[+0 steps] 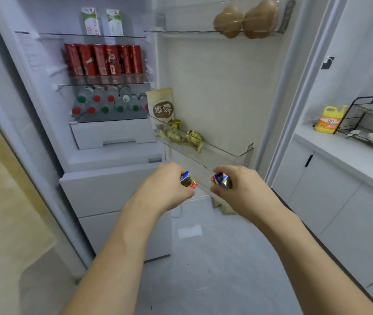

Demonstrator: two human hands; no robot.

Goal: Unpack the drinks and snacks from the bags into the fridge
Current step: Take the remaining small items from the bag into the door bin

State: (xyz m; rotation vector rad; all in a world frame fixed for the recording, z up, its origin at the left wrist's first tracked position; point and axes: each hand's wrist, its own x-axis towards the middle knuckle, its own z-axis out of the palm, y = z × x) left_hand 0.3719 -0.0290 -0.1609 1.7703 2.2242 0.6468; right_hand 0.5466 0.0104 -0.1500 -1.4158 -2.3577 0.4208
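We're mid-placement: both hands carry one small snack each toward the clear plastic door bin (247, 153) on the open fridge door. That bin is our landmark.

Advice for the step: lift both packets above the bin's front rim, then lower them into the bare right part, beside the gold-wrapped sweets (194, 137) already in it. Don't drop from height; foil packets may bounce out. Keep clear of the tall beige snack pouch (161, 105) at the bin's left end so it doesn't tip.

Fingers:
- left hand (165, 185): curled narrow around a small shiny foil packet with blue and red print (189, 180), below and left of the bin.
- right hand (240, 187): pinching a similar blue-red foil packet (221, 180), just below the bin's front rim.

Neither packet touches the bin yet.
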